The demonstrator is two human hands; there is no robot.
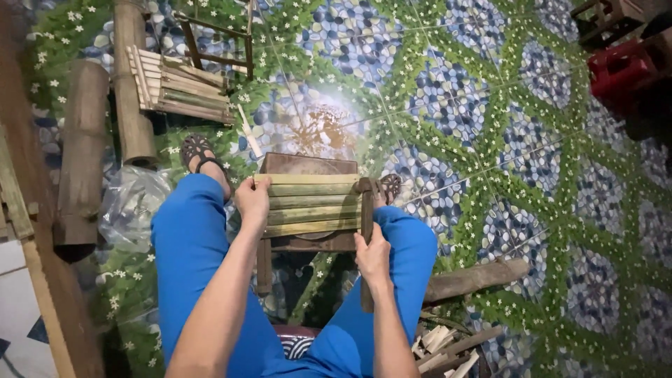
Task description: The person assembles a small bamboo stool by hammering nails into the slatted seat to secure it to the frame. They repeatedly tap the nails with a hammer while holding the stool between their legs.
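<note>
A person in bright blue trousers (189, 245) sits over a small wooden stool frame with dark brown legs (264, 264), held between the knees above a floor of patterned tiles showing blue pebbles, green leaves and white flowers (490, 161). Across the frame's top lie four pale green split-bamboo slats (311, 203), side by side and touching, running from left to right. The left hand (252, 199) has its fingers closed on the left ends of the slats, thumb on top. The right hand (373, 255) is wrapped around a dark upright wooden post (366, 210) at the frame's right side, fingers clamped on it. Sandalled feet show beyond the knees, the left sandal (198, 154) just beside the frame's far left corner. On the floor to the left lie two thick round bamboo poles (84, 154), and beside them a stack of loose cut bamboo slats (178, 87) resting against another small dark wooden frame (217, 42). A crumpled clear plastic bag (133, 203) lies next to the left knee; what it holds cannot be told. A short brown log (476, 278) lies right of the right knee, with a pile of pale wood offcuts (441, 346) near it. A red plastic crate-like object (619, 70) sits at the far right; its contents are not visible.
</note>
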